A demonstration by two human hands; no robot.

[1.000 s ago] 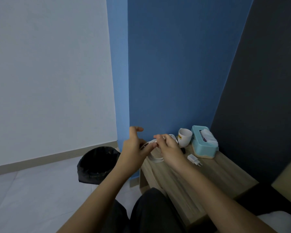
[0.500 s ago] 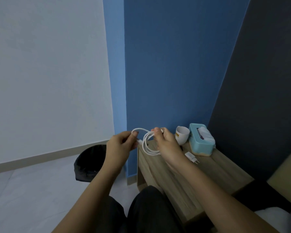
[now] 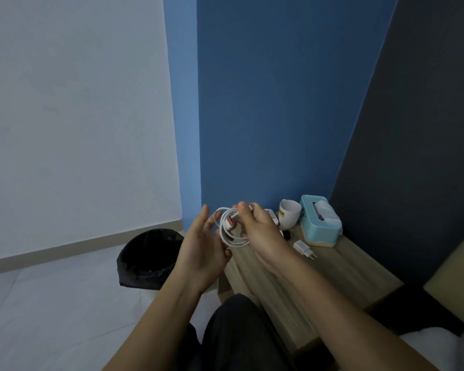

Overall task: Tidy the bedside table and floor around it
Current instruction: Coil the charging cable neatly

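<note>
The person wears black trousers (image 3: pixel 236 336), forearms (image 3: pixel 322 293) bare

A person's right hand (image 3: pixel 257 231) pinches a coiled white cable (image 3: pixel 232 241) above the corner of a wooden bedside table (image 3: pixel 332 277), the left hand (image 3: pixel 202 247) spread just beside the loops. A mug (image 3: pixel 289 212), a blue tissue box (image 3: pixel 319 226) and a charger plug (image 3: pixel 303 247) sit on the table; a black bin (image 3: pixel 148 255) stands on the floor.

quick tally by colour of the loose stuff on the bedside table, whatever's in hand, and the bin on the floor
white: 4 (cable in the right hand, mug, charger plug, partly hidden item)
teal: 1 (tissue box)
black: 2 (small item on the table, bin)
total: 7
</note>
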